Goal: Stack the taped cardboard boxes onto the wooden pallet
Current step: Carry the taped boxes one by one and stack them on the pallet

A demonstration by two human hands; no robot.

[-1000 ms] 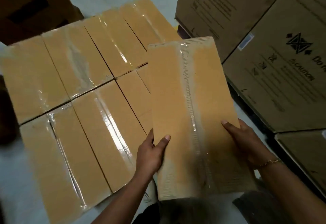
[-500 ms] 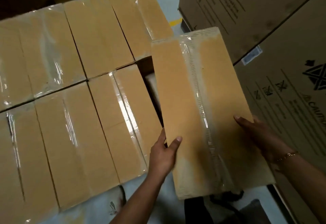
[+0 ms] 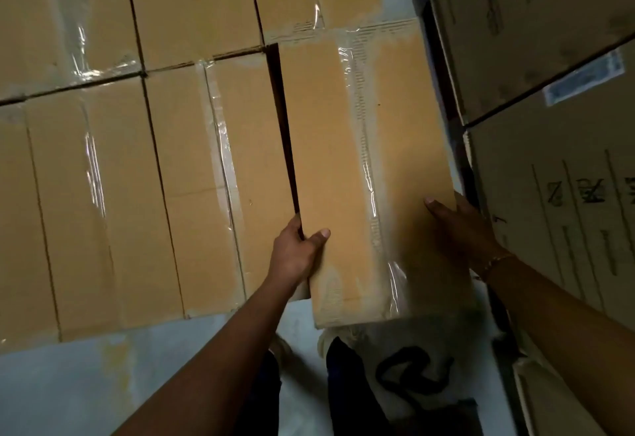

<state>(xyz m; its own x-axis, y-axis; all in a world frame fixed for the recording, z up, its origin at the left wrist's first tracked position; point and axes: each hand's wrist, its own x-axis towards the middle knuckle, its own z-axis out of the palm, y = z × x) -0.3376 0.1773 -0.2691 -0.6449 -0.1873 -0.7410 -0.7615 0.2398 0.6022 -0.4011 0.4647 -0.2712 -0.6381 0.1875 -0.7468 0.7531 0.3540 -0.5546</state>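
Observation:
I hold a long taped cardboard box (image 3: 360,167) at the right end of a layer of several like boxes (image 3: 178,174). My left hand (image 3: 297,253) grips its left edge, thumb on top and fingers down in the narrow dark gap beside the neighbouring box. On the box's right edge my right hand (image 3: 460,229) grips it, thumb on top. The box sits nearly level with the stack, its near end jutting out past the row. The pallet is hidden under the boxes.
Large printed cartons (image 3: 556,99) stand close on the right, leaving a narrow dark gap beside the held box. Pale floor (image 3: 86,387) lies in front of the stack. My legs and a white bag with a black strap (image 3: 409,370) are below the box.
The held box has come down and leftward into the open slot at the right end of the layer, closing most of the gap. Both hands kept their grip on its sides.

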